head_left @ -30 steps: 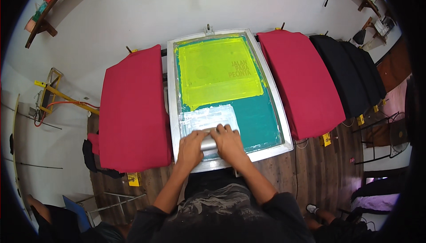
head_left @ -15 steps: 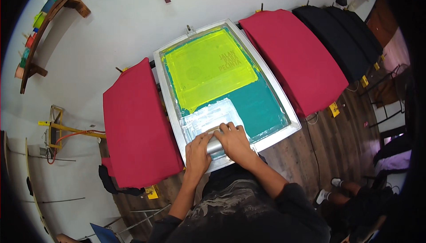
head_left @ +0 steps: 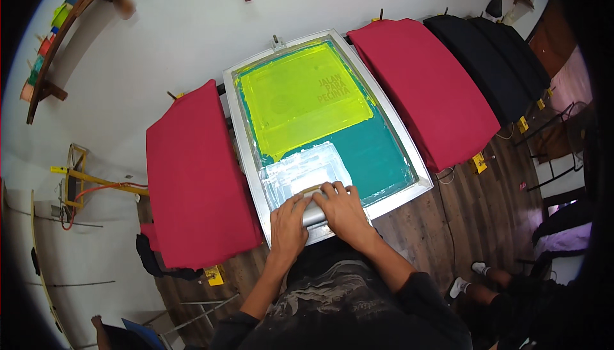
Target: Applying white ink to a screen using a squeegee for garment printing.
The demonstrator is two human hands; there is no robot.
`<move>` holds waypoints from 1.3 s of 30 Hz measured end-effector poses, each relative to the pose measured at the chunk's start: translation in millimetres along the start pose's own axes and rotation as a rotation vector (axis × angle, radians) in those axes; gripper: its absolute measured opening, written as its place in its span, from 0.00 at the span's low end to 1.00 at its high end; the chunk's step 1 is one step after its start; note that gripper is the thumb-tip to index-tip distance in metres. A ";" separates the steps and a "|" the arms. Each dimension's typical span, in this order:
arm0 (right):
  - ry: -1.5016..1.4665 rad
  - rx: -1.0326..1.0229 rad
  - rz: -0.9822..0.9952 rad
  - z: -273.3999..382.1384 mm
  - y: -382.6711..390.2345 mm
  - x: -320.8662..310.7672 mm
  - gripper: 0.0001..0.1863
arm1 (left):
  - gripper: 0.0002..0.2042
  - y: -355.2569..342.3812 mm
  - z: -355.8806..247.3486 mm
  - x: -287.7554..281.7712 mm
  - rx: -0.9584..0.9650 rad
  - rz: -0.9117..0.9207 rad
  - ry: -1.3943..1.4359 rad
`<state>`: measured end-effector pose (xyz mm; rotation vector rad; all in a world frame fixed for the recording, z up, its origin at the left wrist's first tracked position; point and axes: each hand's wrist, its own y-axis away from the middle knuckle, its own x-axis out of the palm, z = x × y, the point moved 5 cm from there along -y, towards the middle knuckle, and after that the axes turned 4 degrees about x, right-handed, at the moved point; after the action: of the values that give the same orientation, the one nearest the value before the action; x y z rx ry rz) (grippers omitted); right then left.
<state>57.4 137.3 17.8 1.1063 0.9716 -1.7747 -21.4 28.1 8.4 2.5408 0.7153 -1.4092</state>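
Both of my hands grip a squeegee with a silver metal holder [head_left: 313,215] at the near end of a screen printing frame [head_left: 401,204]. My left hand [head_left: 290,226] is wrapped round its left part, and my right hand [head_left: 343,212] presses over its right part with bent fingers. The blade edge is hidden. Just beyond the squeegee, a patch of white ink [head_left: 312,166] covers the near left of the mesh. Farther up lies a bright yellow-green panel [head_left: 288,103] with a small block of lettering, bordered by dark green mesh [head_left: 377,148].
Boards covered in red fabric stand left [head_left: 201,187] and right [head_left: 428,94] of the frame, with black ones [head_left: 476,65] farther right. A wall shelf [head_left: 70,30] holds tape rolls. Another person's legs [head_left: 476,286] are at lower right, and a person's hand [head_left: 98,324] at lower left.
My hands and the squeegee have come slightly nearer to my body along the frame. The view has shifted a little, and a person's hand has risen at the lower left.
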 end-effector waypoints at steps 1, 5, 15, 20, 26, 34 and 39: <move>0.020 0.006 0.016 -4.2 2.8 9.4 0.14 | 0.31 1.1 4.3 9.8 -0.007 0.011 -0.008; -0.090 0.017 0.044 1.2 16.6 19.2 0.19 | 0.30 19.2 6.0 15.8 0.026 -0.027 -0.002; -0.024 0.034 0.079 2.2 9.2 10.2 0.22 | 0.31 12.9 3.2 6.6 0.052 -0.022 -0.016; -0.053 0.049 0.084 6.8 30.0 19.8 0.23 | 0.31 30.0 3.5 15.8 -0.029 0.040 0.030; -0.035 0.035 0.125 7.4 22.9 7.8 0.26 | 0.31 26.7 -11.7 -2.8 0.004 -0.086 0.007; -0.030 0.029 0.157 0.9 41.3 24.3 0.32 | 0.33 40.8 -4.0 22.7 -0.009 -0.021 -0.002; -0.024 0.021 0.230 15.2 33.5 3.3 0.26 | 0.34 46.5 -7.0 13.7 -0.048 -0.003 0.021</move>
<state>82.3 110.3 13.4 1.1587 0.7790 -1.6110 12.1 -5.5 -3.7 2.5224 0.7476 -1.3518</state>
